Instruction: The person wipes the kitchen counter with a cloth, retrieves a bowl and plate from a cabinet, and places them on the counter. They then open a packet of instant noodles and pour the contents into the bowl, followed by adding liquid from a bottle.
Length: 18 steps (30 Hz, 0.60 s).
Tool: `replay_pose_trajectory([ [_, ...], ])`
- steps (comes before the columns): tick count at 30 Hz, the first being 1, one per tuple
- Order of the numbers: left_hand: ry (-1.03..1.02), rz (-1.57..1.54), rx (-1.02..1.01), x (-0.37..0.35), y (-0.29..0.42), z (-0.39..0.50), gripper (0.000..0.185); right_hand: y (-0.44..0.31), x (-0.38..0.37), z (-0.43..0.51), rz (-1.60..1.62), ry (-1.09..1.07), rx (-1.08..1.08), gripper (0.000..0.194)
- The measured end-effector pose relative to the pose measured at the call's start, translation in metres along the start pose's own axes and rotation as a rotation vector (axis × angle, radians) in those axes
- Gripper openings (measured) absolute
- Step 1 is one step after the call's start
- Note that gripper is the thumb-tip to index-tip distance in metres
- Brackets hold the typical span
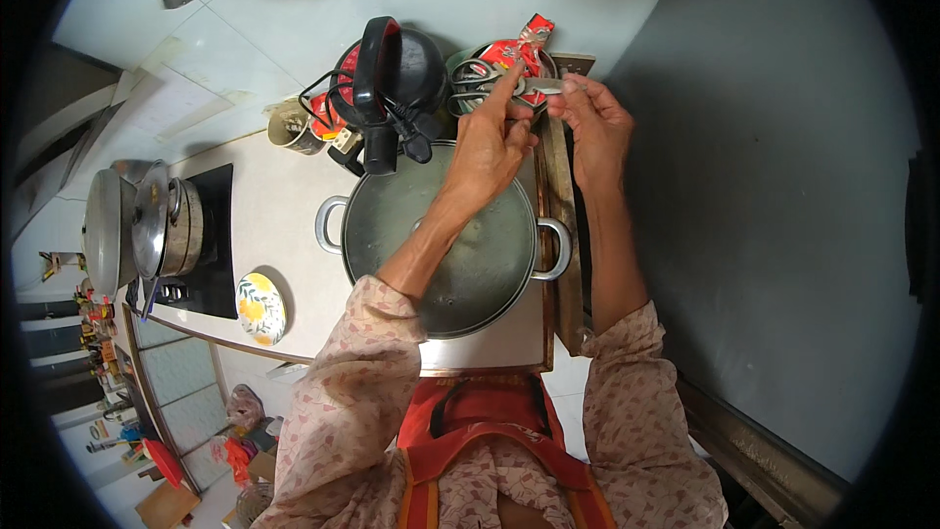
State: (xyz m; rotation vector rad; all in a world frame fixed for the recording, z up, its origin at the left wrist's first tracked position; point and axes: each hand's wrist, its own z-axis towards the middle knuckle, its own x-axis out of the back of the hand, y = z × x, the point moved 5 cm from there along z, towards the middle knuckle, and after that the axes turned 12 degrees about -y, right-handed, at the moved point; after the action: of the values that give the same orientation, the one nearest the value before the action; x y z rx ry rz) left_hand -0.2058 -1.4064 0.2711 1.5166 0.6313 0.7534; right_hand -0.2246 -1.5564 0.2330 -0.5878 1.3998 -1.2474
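Observation:
A pair of scissors (542, 85) lies sideways over a container holding red packets (507, 53), its dark looped handles towards the left. The thumb and fingers of my right hand (596, 134) pinch the blade end. My left hand (490, 150) reaches over the pot, its index finger extended to the scissors near the pivot and the other fingers curled; whether it grips anything cannot be told. Below both hands stands a large pot with a glass lid (440, 257), fogged inside, with a metal loop handle on each side. My left forearm hides part of the lid.
A black appliance (422, 73) with a coiled cord and plug stands behind the pot, beside a cup (288, 128). A floral oval dish (261, 308) lies further left. Lidded pans (165, 220) stand by the black cooktop (213, 242). A grey wall panel (771, 198) rises at right.

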Motion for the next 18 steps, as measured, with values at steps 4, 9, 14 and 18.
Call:
replay_pose_trajectory([
  [4, 0.115, 0.33, -0.086, 0.003, -0.002, 0.015, 0.049, -0.01, -0.017, -0.01, -0.19, 0.007, 0.09, 0.014],
  [9, 0.299, 0.755, -0.296, 0.0, 0.005, 0.015, 0.036, -0.017, -0.022, -0.012, -0.229, 0.012, 0.119, 0.013],
  [14, 0.322, 0.902, -0.241, 0.002, 0.006, 0.011, 0.03, -0.028, -0.024, -0.013, -0.325, -0.134, 0.102, 0.022],
  [18, 0.434, 0.903, -0.365, 0.015, 0.009, 0.001, 0.027, -0.028, 0.008, 0.023, -0.393, -0.176, 0.002, 0.036],
])
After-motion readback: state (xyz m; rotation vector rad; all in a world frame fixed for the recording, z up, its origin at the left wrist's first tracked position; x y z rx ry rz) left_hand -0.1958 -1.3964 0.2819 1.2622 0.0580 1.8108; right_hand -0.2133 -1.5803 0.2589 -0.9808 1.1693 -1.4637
